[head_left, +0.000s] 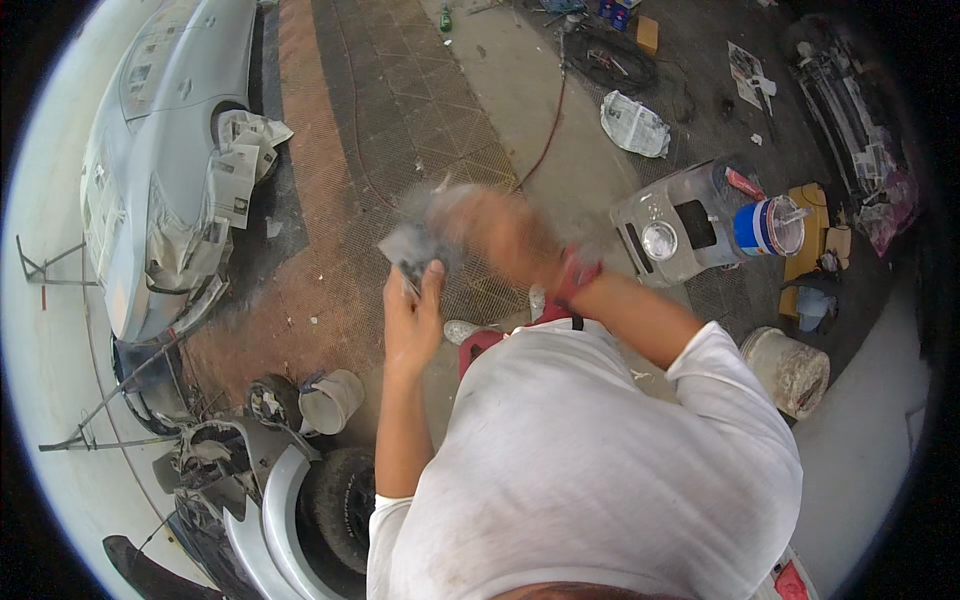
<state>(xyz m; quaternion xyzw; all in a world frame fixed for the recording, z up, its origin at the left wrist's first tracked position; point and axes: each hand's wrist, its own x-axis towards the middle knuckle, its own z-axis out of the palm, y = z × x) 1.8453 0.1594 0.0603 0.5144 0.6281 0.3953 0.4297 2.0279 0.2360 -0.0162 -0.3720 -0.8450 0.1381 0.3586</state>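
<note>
My left hand [412, 320] is raised in front of my body, its thumb and fingers closed on a small grey flat piece [403, 246]. Whether that piece is a board, a pad or a folded sheet I cannot make out. Right beside it, my right hand [500, 235] is smeared by motion, so its fingers do not show clearly. A pale blur lies at the fingertips of that hand, over the grey piece; I cannot tell if it holds anything.
On the left stands a silver car [185, 110] with newspaper [235, 185] taped over parts. A tire [345, 505] and white bucket [330, 400] sit lower left. At right, a blue-and-white pail [768, 228] stands near a grey panel [635, 225]. A red hose [553, 130] crosses the floor.
</note>
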